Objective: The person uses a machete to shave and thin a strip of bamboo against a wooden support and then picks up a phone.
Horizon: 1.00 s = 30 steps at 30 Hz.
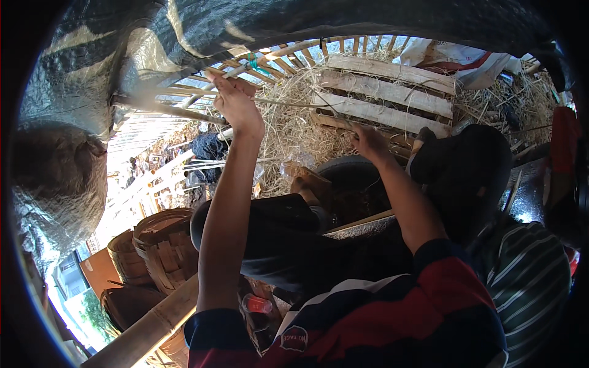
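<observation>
While the left hand (pixel 236 101), clenched, grips a thin strip (pixel 285 103) stretching right over straw (pixel 285 138), the right hand (pixel 370 144) is half curled, hold unclear. Strip looks loose, not yet woven; remaining work can't be told. Woven baskets (pixel 164 251) sit near left.

It's a makeshift bamboo-craft workshop: woven baskets (pixel 164 253) clustered left, straw-like shavings (pixel 287 138) strewn ahead, tarpaulin (pixel 147 49) draped round!

thin strip (pixel 285 103) — part in left hand (pixel 236 101) hidden | striped shirt (pixel 531 288) — cut off below
</observation>
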### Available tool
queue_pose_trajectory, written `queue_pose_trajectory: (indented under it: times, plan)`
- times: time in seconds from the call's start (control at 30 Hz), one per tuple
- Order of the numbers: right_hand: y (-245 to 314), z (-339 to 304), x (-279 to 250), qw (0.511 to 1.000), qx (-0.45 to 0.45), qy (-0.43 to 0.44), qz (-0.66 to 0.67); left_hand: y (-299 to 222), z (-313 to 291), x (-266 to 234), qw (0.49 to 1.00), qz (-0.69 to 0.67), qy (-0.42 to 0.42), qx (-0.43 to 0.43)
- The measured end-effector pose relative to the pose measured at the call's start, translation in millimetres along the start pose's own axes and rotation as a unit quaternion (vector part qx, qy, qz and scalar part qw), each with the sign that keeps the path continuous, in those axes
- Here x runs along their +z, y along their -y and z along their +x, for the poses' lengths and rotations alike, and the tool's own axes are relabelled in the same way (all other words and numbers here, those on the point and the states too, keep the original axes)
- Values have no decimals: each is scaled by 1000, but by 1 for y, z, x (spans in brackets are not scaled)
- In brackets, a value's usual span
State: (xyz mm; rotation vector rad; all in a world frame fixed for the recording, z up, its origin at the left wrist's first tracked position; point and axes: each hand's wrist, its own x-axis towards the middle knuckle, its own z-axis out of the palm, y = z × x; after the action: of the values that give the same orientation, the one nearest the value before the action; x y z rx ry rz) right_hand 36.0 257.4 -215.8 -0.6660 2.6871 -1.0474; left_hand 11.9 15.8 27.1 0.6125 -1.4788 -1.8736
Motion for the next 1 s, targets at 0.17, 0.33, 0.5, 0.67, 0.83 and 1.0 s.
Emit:
queue_pose_trajectory:
  times: [0.17, 0.33, 0.5, 0.67, 0.83, 1.0]
  plan:
    - [-27, -13, 20, 998, 32, -31, -44, -3, -2, 5, 998, -25, -49, -42]
    - [20, 12, 8, 997, -18, -66, 44, -2, 5, 8, 997, -66, -9, -33]
    - [61, 37, -24, 982, 7, -114, 150, 3, 6, 6, 995, -87, 42, -22]
    - [66, 34, -35, 965, 9, -155, 213, 2, 7, 16, 993, -98, 64, -28]
    - [48, 14, -24, 965, -26, -181, 187, 4, 18, 12, 994, -79, 69, -7]
    - [32, 5, -21, 956, 200, -132, 169, 6, 19, 16, 1000, -15, -9, 14]
